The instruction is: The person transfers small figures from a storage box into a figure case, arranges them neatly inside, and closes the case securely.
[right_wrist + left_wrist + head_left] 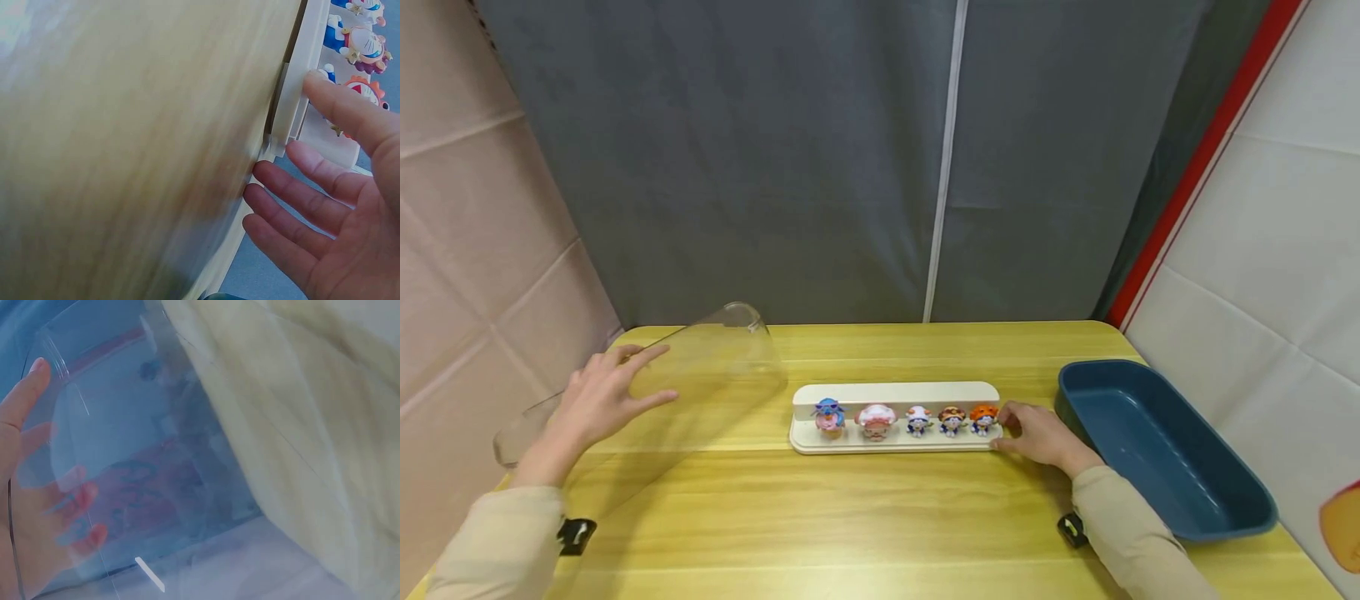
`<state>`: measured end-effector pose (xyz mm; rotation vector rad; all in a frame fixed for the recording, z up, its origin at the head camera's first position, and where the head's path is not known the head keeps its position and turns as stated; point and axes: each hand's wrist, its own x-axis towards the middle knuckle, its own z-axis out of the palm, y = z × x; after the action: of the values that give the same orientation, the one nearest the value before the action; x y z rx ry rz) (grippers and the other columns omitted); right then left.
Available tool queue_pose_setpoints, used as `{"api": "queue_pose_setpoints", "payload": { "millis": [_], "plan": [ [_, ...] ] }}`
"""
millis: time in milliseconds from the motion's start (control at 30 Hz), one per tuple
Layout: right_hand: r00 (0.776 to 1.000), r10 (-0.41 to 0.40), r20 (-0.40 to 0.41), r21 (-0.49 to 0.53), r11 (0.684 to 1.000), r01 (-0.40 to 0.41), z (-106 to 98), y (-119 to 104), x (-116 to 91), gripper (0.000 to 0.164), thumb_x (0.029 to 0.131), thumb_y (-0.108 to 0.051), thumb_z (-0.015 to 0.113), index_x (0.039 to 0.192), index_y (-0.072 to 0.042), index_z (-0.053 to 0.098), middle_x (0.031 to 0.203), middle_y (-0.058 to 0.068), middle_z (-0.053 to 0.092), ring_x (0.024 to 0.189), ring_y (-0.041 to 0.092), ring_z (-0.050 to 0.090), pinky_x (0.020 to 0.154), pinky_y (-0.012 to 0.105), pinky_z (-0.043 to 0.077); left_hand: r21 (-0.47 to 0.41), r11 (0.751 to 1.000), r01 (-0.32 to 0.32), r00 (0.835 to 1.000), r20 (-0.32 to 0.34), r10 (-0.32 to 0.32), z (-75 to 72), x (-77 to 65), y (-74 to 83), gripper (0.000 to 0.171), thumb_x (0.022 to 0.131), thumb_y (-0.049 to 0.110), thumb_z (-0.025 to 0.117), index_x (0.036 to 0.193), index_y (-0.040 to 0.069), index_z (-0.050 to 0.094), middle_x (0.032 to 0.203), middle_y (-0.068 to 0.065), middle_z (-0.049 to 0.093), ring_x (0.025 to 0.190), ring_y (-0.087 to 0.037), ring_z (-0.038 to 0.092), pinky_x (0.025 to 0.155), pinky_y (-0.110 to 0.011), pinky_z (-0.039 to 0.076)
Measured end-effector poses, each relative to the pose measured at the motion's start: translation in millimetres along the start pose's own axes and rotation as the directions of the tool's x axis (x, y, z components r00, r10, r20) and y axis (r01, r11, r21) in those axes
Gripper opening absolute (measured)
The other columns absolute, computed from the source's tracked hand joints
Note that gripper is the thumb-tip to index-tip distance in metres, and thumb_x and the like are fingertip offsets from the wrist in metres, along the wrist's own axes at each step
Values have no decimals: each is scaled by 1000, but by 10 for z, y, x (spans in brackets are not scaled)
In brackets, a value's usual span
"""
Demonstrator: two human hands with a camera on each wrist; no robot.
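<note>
A long white display stand [895, 447] lies mid-table, bearing a row of small toy figurines: one with a blue top [830, 417], one with a big pink-and-white hat [876, 421], and smaller ones ending with an orange-headed figurine [983, 418]. At its right end, my right hand [1037, 433] holds the stand, thumb [325, 90] at the front edge and index finger round the end. My left hand [601, 392] grips a large clear cover [718, 358], thumb and fingers spread across it. The cover hangs tilted to the left of the stand; several fingers show through it in the left wrist view.
A deep dark-blue bin [1157, 450] stands on the right of the wooden table [850, 525], close to my right forearm. A grey curtain [737, 158] hangs behind the table, with pale fabric walls [482, 208] on both sides.
</note>
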<state>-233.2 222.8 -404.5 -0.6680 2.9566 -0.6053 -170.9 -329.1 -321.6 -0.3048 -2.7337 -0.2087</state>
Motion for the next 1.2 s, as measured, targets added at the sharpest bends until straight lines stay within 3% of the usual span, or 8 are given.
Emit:
{"api": "queue_pose_setpoints", "payload": {
  "millis": [333, 700, 1200],
  "plan": [
    [1000, -7, -11, 1, 1000, 7, 3, -11, -11, 33, 70, -30, 74, 87, -9, 56, 77, 0, 54, 71, 17, 50, 65, 34, 42, 6, 1000, -26, 999, 36, 26, -337, 197, 172, 70, 74, 48, 65, 130, 12, 43, 118, -26, 40, 96, -45, 37, 59, -50, 31],
    [1000, -3, -8, 7, 1000, 3, 7, -6, -13, 34, 70, -31, 74, 89, -8, 56, 76, 0, 53, 69, 15, 48, 63, 33, 41, -11, 996, -85, 995, 45, 86, -702, 471, 380, 69, 74, 47, 65, 130, 12, 44, 123, -24, 37, 102, -42, 36, 69, -55, 27],
    [1000, 3, -4, 13, 1000, -3, 8, -22, -8, 33, 70, -30, 74, 88, -8, 56, 78, 1, 55, 72, 17, 51, 65, 34, 42, -97, 973, -208, 977, 36, 212, -908, 762, 713, 64, 74, 44, 67, 130, 21, 44, 125, -14, 40, 105, -33, 37, 71, -47, 27]
  ]
}}
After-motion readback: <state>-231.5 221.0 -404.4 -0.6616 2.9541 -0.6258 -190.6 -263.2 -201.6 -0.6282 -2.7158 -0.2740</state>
